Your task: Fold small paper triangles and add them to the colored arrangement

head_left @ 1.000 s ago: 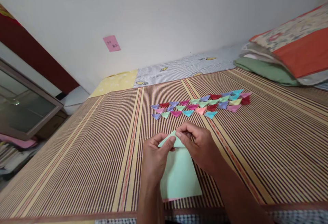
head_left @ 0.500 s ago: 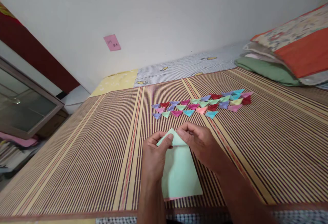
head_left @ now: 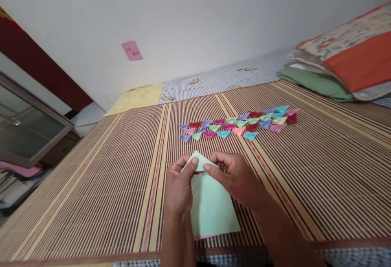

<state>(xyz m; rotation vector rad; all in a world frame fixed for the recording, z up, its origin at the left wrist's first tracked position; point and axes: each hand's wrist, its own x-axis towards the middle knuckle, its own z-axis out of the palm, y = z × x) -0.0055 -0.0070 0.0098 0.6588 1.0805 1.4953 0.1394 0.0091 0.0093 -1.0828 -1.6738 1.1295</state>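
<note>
A pale green paper sheet (head_left: 210,206) lies on the striped bamboo mat (head_left: 100,185) in front of me, its far end folded to a point. My left hand (head_left: 179,185) pinches the left side of that folded tip. My right hand (head_left: 233,177) pinches the right side, thumb and fingers pressed on the fold. A pink edge shows under the sheet's near end. Beyond my hands, several small folded paper triangles (head_left: 238,123) in blue, pink, red, green and purple lie in rows on the mat.
A stack of folded bedding and a patterned pillow (head_left: 342,63) sits at the far right. A pink note (head_left: 132,50) sticks to the white wall. A glass-fronted frame (head_left: 27,126) leans at the left. Checked sheets edge the mat.
The folded tip of the green sheet has shifted slightly left and stands out more between my fingers. Both hands have drawn a little nearer to me, still pinching it.
</note>
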